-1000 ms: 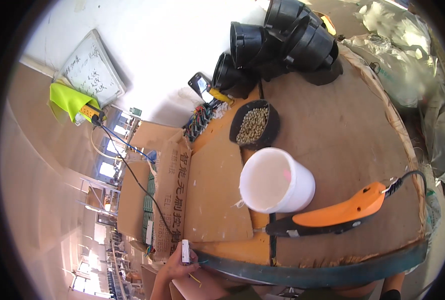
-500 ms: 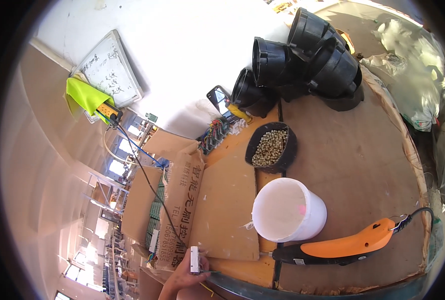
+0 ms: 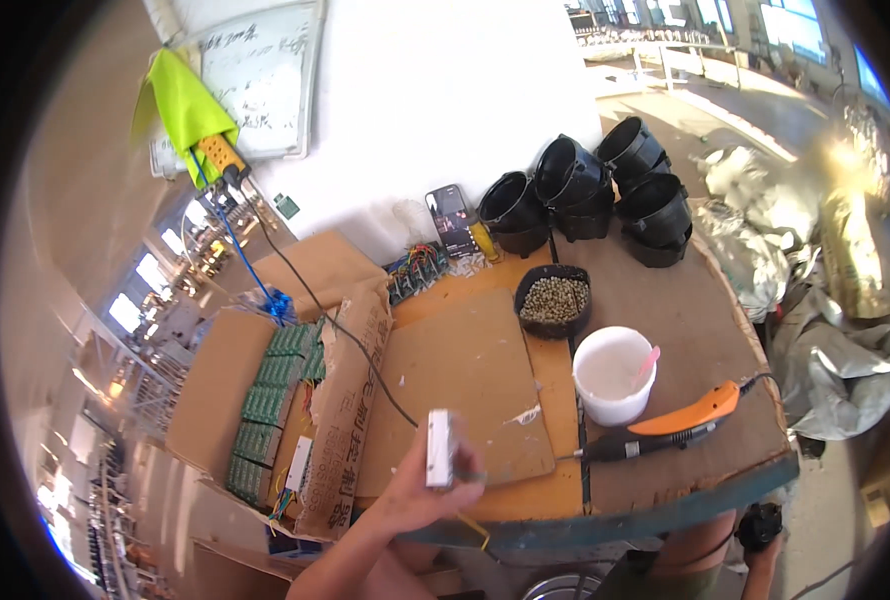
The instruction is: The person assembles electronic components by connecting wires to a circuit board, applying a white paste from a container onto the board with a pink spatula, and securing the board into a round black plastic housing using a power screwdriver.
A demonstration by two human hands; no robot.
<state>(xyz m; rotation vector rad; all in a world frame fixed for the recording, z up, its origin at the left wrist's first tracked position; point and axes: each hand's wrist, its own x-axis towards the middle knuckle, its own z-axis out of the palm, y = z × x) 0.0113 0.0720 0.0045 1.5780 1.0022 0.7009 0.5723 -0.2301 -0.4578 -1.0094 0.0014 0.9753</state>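
Note:
My left hand reaches up from the lower edge and holds a small white rectangular block upright over the front of the worktable. Under the hand lies a brown cardboard sheet. A thin yellow wire hangs below the hand. To its right stand a white bucket with a pink stick in it and an orange and black hand power tool, which lies on its side. My right hand is out of the picture.
A black bowl of beige pellets, stacked black pots and a propped phone stand at the back. Left of the table is a cardboard box of green circuit boards. Silver foil bags lie at the right.
My left hand with the white block has risen from below the table's front edge to above the cardboard sheet. The view has swung so the table sits more upright.

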